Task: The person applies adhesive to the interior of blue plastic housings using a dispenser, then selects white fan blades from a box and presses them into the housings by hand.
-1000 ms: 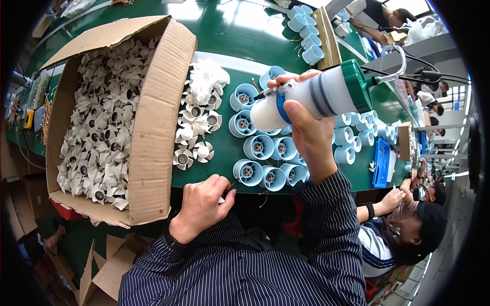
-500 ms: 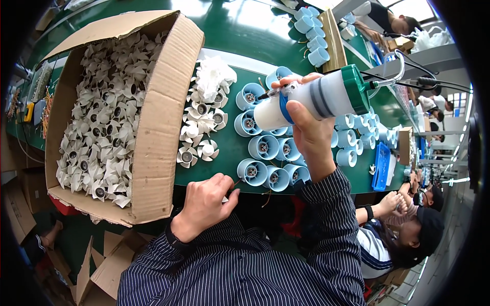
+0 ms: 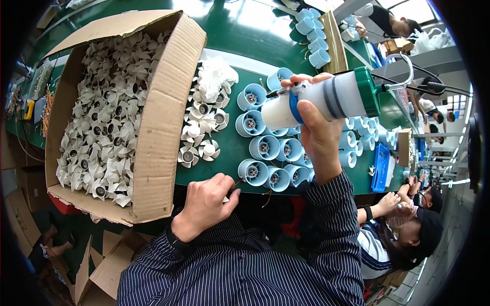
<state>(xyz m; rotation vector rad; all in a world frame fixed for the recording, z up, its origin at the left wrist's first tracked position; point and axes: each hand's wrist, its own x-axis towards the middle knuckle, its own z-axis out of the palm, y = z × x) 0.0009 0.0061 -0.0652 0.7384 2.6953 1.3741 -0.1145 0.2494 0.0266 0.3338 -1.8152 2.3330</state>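
Note:
My right hand (image 3: pixel 321 127) is wrapped round a glue dispenser cartridge (image 3: pixel 337 97), a whitish tube with dark rings, a blue band and a green cap with a hose fitting. It is held tilted above the light-blue motor housings (image 3: pixel 264 148), round cups with a motor part inside. At the table's near edge my left hand (image 3: pixel 206 206) is closed, its fingers curled; a small white bit shows at the fingertips, too little to name. White fan impellers (image 3: pixel 209 149) lie on the table between the box and the cups, beside a crumpled white cloth (image 3: pixel 217 79).
A large cardboard box (image 3: pixel 166 112) full of white impellers stands at the left. More blue cups (image 3: pixel 319 43) stand at the back by a wooden strip (image 3: pixel 334 43). A blue tray (image 3: pixel 380 168) lies at the right, near a seated co-worker (image 3: pixel 403 229).
My right hand has shifted slightly to the right with the glue dispenser cartridge. My left hand has stayed in place.

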